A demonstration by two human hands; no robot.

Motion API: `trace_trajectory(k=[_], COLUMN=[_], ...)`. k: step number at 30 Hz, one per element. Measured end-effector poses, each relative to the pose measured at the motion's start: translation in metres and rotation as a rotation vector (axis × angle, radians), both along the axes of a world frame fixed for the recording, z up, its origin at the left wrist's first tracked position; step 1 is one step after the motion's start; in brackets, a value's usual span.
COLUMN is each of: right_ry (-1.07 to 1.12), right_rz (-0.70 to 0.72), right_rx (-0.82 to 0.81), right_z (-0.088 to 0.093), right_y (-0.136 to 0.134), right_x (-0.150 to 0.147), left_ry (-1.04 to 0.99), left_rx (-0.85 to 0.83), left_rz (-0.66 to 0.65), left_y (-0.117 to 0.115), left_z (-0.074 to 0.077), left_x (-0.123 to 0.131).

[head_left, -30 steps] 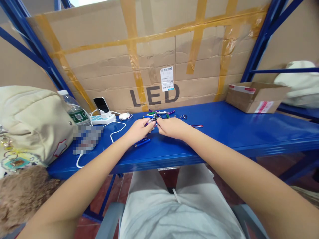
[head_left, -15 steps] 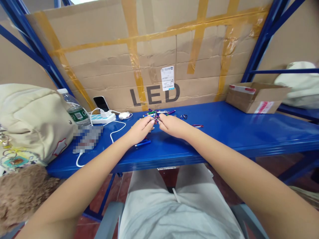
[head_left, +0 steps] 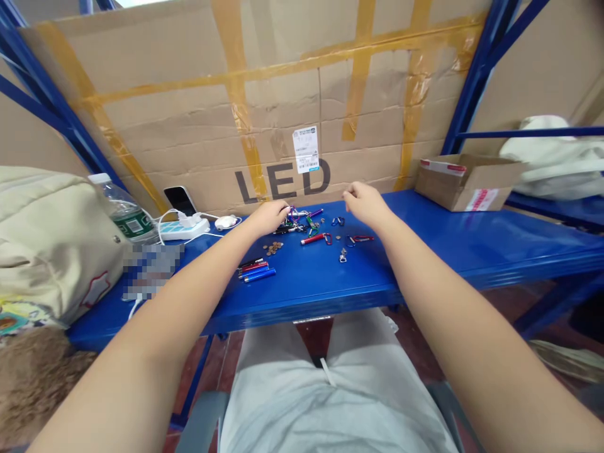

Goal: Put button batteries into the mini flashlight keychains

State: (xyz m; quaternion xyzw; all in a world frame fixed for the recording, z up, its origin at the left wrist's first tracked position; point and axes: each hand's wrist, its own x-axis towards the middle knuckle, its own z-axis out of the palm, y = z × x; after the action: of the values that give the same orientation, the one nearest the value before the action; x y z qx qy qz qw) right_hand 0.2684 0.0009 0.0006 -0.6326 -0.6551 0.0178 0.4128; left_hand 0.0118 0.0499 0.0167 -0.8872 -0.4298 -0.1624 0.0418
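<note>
Wearing light grey cloth trousers (head_left: 287,384) and sitting at a glossy blue metal table (head_left: 438,258). Seeing slim black, red and blue metal tubes (head_left: 260,275) lying side by side near the front edge, then a tiny silver metal clasp (head_left: 343,257) off to the right. Going further in, spotting small round brown discs (head_left: 274,248) bunched together, plus a shiny red metal tube with a clip (head_left: 312,239).

Having the bare left hand (head_left: 270,217) palm-down at the left side of a tangled pile of coloured metal tubes and snap hooks (head_left: 293,229), curling fingertips by a purple loop. Honestly failing to tell gripping from just touching there. Holding the bare right hand (head_left: 365,204) up, beyond and right of that pile, curling the fingers in; not managing to tell about any grip there either, lol.

Furthest back, seeing an open brown cardboard box (head_left: 467,189) and a big taped cardboard sheet (head_left: 274,126) reading "LED".
</note>
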Motion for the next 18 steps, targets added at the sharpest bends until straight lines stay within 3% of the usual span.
trace_trajectory(k=[5, 9, 12, 16, 18], right_ry=[-0.237, -0.34, -0.36, -0.4, -0.432], right_rz=[0.055, 0.112, 0.153, 0.168, 0.193], right_rx=[-0.165, -0.199, -0.255, -0.441, -0.518], right_z=[-0.013, -0.016, -0.012, -0.005, -0.002], right_y=[0.012, 0.013, 0.007, -0.005, -0.01], right_x=[-0.001, -0.011, -0.012, -0.009, -0.008], left_ry=[0.206, 0.225, 0.228, 0.237, 0.305], left_rx=[0.043, 0.093, 0.122, 0.11, 0.071], left_rz=[0.272, 0.327, 0.262, -0.028, -0.114], left_y=[0.034, 0.038, 0.033, 0.026, 0.024], left_z=[-0.009, -0.013, -0.007, 0.004, 0.007], left_x=[0.007, 0.007, 0.015, 0.045, 0.064])
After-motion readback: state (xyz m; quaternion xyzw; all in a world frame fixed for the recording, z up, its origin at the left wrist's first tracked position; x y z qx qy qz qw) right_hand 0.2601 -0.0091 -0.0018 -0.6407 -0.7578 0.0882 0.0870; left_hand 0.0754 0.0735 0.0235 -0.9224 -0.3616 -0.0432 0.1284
